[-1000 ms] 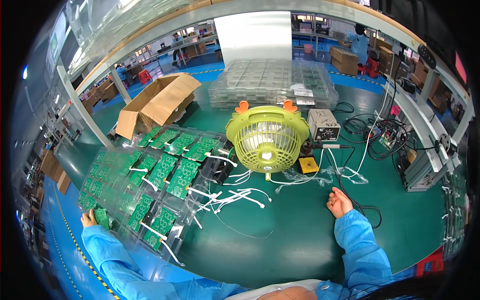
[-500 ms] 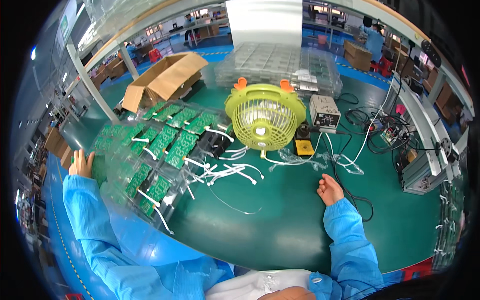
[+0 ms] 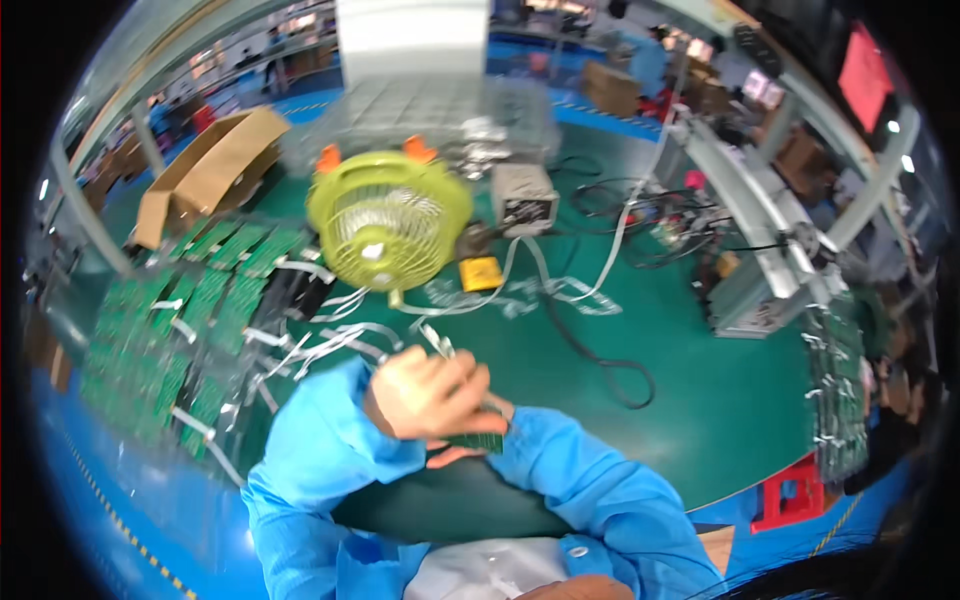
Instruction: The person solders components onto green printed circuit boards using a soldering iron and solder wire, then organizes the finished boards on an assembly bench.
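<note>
In front of my body, my two hands meet over the green bench. My left hand (image 3: 430, 395) is closed, fingers bent, on a small green circuit board (image 3: 484, 439). Only a sliver of my right hand (image 3: 499, 405) shows behind it; it closes on the board from the right, its fingers mostly hidden. Just beyond my left hand, a white cable end (image 3: 437, 341) stands up, blurred; whether it joins the board I cannot make out. To the left lie several green circuit boards (image 3: 205, 300) with white leads on clear plastic trays.
A lime-green fan (image 3: 388, 222) stands beyond my hands, beside a grey control box (image 3: 524, 198) and a yellow sponge holder (image 3: 480, 273). An opened cardboard box (image 3: 215, 165) sits at the back left. A black cable (image 3: 625, 365) loops across the right; boards stand stacked (image 3: 837, 390) at the far right.
My left hand has come from the boards at the far left to the middle, with a board in it. My right hand has moved left to meet it. The whole view has swung right.
</note>
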Demonstrator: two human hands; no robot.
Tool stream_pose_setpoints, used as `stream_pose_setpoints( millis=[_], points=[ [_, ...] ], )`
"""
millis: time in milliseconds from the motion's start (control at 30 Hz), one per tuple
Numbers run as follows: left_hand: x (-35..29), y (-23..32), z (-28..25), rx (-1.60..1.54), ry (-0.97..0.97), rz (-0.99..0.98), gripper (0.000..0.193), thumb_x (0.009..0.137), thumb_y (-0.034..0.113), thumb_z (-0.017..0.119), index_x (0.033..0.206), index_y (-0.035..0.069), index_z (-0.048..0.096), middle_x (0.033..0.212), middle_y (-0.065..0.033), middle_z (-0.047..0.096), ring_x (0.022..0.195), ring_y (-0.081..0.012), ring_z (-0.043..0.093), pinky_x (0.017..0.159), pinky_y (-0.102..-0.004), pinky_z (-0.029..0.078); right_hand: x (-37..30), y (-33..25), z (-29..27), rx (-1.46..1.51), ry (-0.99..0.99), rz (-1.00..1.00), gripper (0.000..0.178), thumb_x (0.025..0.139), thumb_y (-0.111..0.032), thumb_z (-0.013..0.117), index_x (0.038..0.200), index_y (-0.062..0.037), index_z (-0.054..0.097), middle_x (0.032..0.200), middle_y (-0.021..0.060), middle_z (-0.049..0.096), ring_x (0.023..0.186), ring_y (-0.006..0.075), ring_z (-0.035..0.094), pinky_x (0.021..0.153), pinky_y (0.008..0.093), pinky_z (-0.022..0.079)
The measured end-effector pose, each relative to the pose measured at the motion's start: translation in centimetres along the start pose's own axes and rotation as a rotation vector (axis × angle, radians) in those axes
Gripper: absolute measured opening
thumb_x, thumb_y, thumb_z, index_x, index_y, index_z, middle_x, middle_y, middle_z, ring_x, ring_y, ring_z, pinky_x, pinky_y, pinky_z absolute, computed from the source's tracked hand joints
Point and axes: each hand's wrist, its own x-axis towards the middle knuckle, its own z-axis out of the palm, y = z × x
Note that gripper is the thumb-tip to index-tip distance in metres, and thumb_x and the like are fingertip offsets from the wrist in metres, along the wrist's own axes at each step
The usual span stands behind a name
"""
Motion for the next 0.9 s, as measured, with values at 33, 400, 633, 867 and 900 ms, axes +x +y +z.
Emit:
stream_pose_setpoints(
  millis=[33,400,633,867,900],
  points=[
    [-0.1,0.9,1.6,0.0,0.039,0.019,0.05,0.07,0.053,0.069,0.087,0.007,0.063,0.084,-0.0067,0.057,0.051,-0.0154,0.046,0.045,-0.0247,0.037,-1.1,-1.3,-0.4,-0.033,0.021,-0.019,0.081,0.077,-0.07,0.049,0.129,-0.0093,0.044,0.128,0.0183,0.049,0.112,0.0345,0.053,0.091,0.0493,0.045],
    [-0.5,2.4,7.7,-0.182,-0.041,0.086,0.049,0.078,0.053,0.06,0.094,0.007,0.062,0.097,-0.0045,0.06,0.065,-0.0146,0.052,0.061,-0.0248,0.042,-6.3,2.2,-6.6,-0.17,0.356,-0.851,0.062,0.089,-0.043,0.047,0.136,-0.0043,0.035,0.127,0.015,0.051,0.111,0.0311,0.055,0.093,0.0443,0.046],
    [-4.4,1.9,8.3,-0.24,-0.271,-0.019,0.057,0.081,0.054,0.053,0.113,0.008,0.057,0.117,-0.009,0.055,0.089,-0.0202,0.054,0.09,-0.0383,0.039,-9.2,-2.3,-6.4,-0.181,0.282,-0.616,0.049,0.09,-0.025,0.045,0.133,-0.0026,0.041,0.128,0.0144,0.051,0.109,0.0256,0.055,0.095,0.0374,0.044],
    [-10.1,3.3,8.3,-0.307,-0.473,-0.25,0.065,0.077,0.052,0.058,0.124,0.008,0.051,0.13,-0.0078,0.05,0.11,-0.0237,0.052,0.102,-0.0432,0.033,-8.4,-1.0,-5.1,-0.576,0.678,-0.584,0.04,0.083,0.0,0.056,0.123,0.0015,0.048,0.111,0.0113,0.058,0.095,0.0171,0.057,0.084,0.026,0.045],
    [-11.0,3.3,8.3,-0.312,-0.479,-0.283,0.065,0.076,0.051,0.059,0.124,0.008,0.052,0.129,-0.0072,0.051,0.111,-0.0239,0.052,0.102,-0.0428,0.033,-7.8,-0.8,-5.0,-0.588,0.708,-0.582,0.039,0.083,0.001,0.056,0.121,0.0013,0.048,0.11,0.0109,0.059,0.094,0.0171,0.057,0.082,0.0261,0.046]
  ],
)
